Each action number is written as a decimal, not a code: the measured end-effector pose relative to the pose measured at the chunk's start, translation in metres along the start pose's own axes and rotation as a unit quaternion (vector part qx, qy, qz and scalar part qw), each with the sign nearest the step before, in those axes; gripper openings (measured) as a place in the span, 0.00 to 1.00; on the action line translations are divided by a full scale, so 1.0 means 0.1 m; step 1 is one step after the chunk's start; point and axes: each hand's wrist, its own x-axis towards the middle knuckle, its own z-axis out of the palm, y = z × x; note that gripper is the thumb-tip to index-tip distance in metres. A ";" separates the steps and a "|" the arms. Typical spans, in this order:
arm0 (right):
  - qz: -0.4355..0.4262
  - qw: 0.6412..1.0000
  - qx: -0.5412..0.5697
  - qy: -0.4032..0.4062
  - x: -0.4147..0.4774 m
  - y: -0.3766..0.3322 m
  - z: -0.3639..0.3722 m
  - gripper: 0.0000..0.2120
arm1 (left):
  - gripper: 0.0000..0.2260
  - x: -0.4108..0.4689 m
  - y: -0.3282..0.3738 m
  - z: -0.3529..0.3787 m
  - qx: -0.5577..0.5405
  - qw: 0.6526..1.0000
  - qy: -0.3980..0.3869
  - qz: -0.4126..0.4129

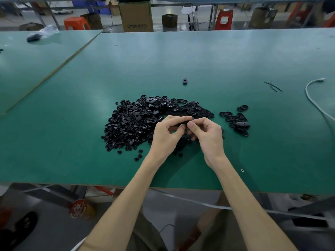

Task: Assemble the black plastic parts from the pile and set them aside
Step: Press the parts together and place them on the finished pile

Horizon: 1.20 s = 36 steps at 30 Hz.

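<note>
1. Green matting covers the workbench (181, 57); cardboard boxes and red stools sit blurred beyond its far edge.
2. A small black part (183, 126) is held just above the near side of the pile (137, 120). Fingers hide most of its shape.
3. The left hand (166, 133) pinches it between curled thumb and forefinger. The right hand (206, 133) pinches the other side, thumb on top.
4. The step looks like a press-fit. It probably goes best with the pieces lined up squarely, squeezed evenly, and kept low over the table in case one slips.
5. Round pieces gather on the pile's left and oval shells towards the back.
6. A separate cluster of ovals (237, 120) lies to the right, likely the finished ones.
7. Further out are a lone part (184, 81) and a white cable (311, 100).
</note>
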 end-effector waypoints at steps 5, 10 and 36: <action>0.008 1.000 -0.001 -0.002 -0.01 -0.01 0.01 0.05 | 0.16 0.00 0.02 0.01 0.016 1.000 0.004 -0.004; 0.011 1.000 -0.007 -0.004 -0.02 -0.01 0.01 0.04 | 0.15 -0.01 0.03 0.00 0.023 1.000 0.005 -0.001; 0.011 0.999 0.019 0.043 0.02 0.00 0.02 0.06 | 0.09 0.16 0.29 0.13 0.053 0.996 0.076 -0.011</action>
